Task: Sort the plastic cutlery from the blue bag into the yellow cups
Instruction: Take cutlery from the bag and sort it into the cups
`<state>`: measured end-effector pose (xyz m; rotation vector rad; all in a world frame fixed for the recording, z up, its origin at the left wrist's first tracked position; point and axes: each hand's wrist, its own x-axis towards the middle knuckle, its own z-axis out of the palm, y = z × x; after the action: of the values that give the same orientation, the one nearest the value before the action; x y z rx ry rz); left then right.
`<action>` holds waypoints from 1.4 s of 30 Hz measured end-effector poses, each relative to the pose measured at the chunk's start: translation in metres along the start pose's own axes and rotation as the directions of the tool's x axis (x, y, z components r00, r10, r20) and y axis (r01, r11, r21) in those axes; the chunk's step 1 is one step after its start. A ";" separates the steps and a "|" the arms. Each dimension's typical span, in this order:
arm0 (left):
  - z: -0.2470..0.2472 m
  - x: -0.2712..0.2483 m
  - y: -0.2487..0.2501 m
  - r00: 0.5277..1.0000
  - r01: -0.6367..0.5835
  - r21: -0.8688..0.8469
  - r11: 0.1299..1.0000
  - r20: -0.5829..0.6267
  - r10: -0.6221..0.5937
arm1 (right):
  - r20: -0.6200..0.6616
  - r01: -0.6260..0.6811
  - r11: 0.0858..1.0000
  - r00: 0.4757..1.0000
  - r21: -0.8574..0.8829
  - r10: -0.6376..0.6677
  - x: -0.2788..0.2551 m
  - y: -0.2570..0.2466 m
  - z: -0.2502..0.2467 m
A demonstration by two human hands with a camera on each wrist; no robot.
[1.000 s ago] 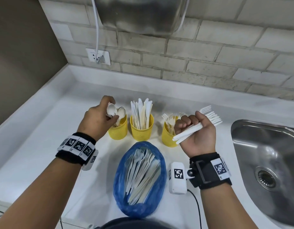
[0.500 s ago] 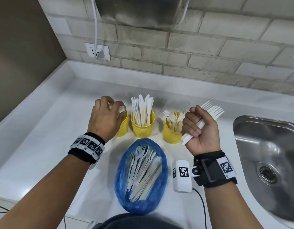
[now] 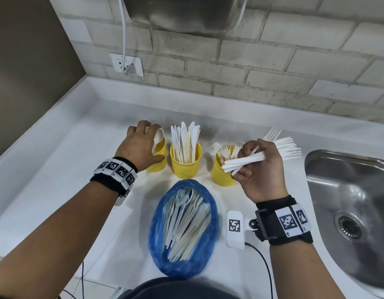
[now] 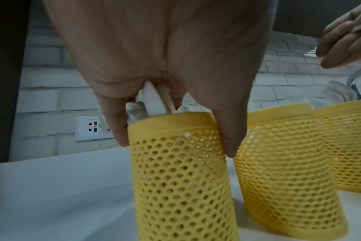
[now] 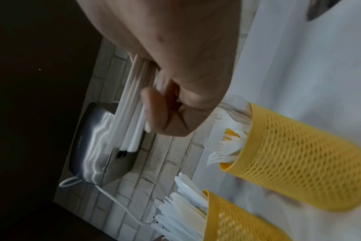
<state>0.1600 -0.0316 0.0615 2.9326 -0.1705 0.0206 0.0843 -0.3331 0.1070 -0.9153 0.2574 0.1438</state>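
Three yellow mesh cups stand in a row on the white counter. My left hand (image 3: pixel 147 141) caps the left cup (image 3: pixel 158 164), which holds white spoons (image 4: pixel 153 101); thumb and a finger reach down its sides. The middle cup (image 3: pixel 185 167) is full of knives. My right hand (image 3: pixel 258 160) grips a bundle of white forks (image 3: pixel 281 145), tines pointing right, just above and beside the right cup (image 3: pixel 221 175), which holds forks. The blue bag (image 3: pixel 156 234) lies open in front of the cups with mixed white cutlery (image 3: pixel 186 219) inside.
A steel sink (image 3: pixel 348 201) is sunk into the counter at the right. A wall socket (image 3: pixel 126 64) with a plugged cord and a steel appliance (image 3: pixel 182 11) are on the brick wall behind. The counter's raised edge runs along the left.
My left hand has lowered the spoons into the left cup and settled over its rim. My right hand has turned the fork bundle flatter and drifted toward the right cup.
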 end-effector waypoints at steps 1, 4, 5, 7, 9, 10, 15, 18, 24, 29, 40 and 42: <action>-0.001 0.001 0.000 1.000 -0.001 -0.004 1.000 0.004 0.001 | -0.033 -0.004 0.999 0.999 -0.045 0.003 0.000 -0.001 0.001; -0.005 0.001 0.000 1.000 0.005 0.007 1.000 0.006 -0.005 | -0.148 0.065 0.975 0.984 -0.211 -0.097 0.000 -0.007 0.002; -0.006 -0.001 0.001 0.999 0.006 0.010 1.000 -0.039 -0.005 | -0.174 0.100 0.954 0.973 -0.284 -0.154 0.000 -0.009 0.001; -0.008 -0.008 0.008 0.980 -0.017 -0.038 0.999 -0.201 0.009 | -0.211 0.160 0.903 0.942 -0.399 -0.260 0.001 -0.013 -0.004; -0.010 -0.016 0.022 0.926 -0.073 -0.123 0.990 -0.376 0.022 | -0.225 0.199 0.862 0.916 -0.466 -0.333 0.003 -0.018 -0.009; -0.010 -0.021 0.030 0.894 -0.108 -0.152 0.983 -0.447 0.029 | -0.226 0.211 0.841 0.905 -0.499 -0.361 0.005 -0.019 -0.011; 0.010 -0.041 0.065 0.884 -0.266 -0.211 0.940 -0.443 0.151 | -0.164 0.221 0.632 0.855 -0.743 -0.491 0.019 -0.011 -0.012; 0.028 -0.045 0.070 0.922 -0.299 -0.193 0.935 -0.311 0.230 | -0.113 0.221 0.517 0.836 -0.827 -0.537 0.027 0.001 -0.013; 0.041 -0.048 0.069 0.929 -0.299 -0.133 0.945 -0.265 0.257 | 0.037 0.253 0.308 0.824 -0.917 -0.566 0.038 0.018 -0.013; 0.038 -0.043 0.069 0.936 -0.298 -0.159 0.941 -0.243 0.255 | 0.111 0.280 0.195 0.792 -0.940 -0.601 0.045 0.025 -0.010; 0.036 -0.043 0.069 0.936 -0.308 -0.188 0.933 -0.234 0.263 | 0.288 0.299 -0.094 0.715 -0.950 -0.637 0.037 0.022 -0.009; 0.036 -0.043 0.070 0.938 -0.306 -0.191 0.933 -0.229 0.261 | 0.346 0.300 -0.176 0.750 -0.938 -0.563 0.038 0.020 -0.007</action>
<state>0.1090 -0.1018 0.0397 2.6349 -0.5292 0.3176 0.1154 -0.3257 0.0770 -2.5237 -0.0911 -0.5780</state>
